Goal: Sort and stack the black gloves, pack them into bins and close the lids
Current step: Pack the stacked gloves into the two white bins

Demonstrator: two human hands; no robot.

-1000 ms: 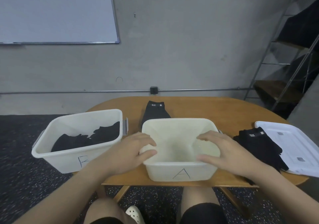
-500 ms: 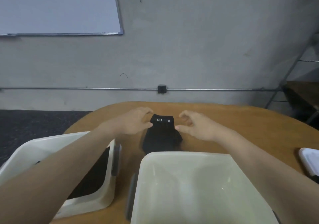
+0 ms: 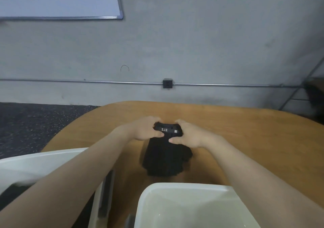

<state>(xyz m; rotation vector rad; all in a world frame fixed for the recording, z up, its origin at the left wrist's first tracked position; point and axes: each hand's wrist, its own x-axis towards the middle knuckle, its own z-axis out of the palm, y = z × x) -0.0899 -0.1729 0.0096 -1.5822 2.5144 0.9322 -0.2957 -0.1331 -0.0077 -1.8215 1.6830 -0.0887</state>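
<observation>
Gloves (image 3: 164, 155), black and stacked in one pile, lie on the wooden table (image 3: 245, 140) just past the far rim of the near bin (image 3: 184, 203). From the head camera, the only view I have, both my hands are on the pile's far end, at the cuffs. My left hand (image 3: 145, 128) grips the cuff's left corner, thumb on top and fingers curled over the far edge. My right hand (image 3: 188, 134) grips the right corner the same way.

The pile's long axis runs straight away from me: cuffs far, glove fingers pointing back at the near bin. Neither hand is nearer; they sit level, one on each side. I judge the next move is to lift and draw the pile toward me into that bin, which looks empty where it shows. The loose end hangs free and may sag or snag the rim.

White print on the cuff reads "5.11", with a small square mark beside it. The left bin (image 3: 57, 159) sits under my left forearm, with something dark inside.
</observation>
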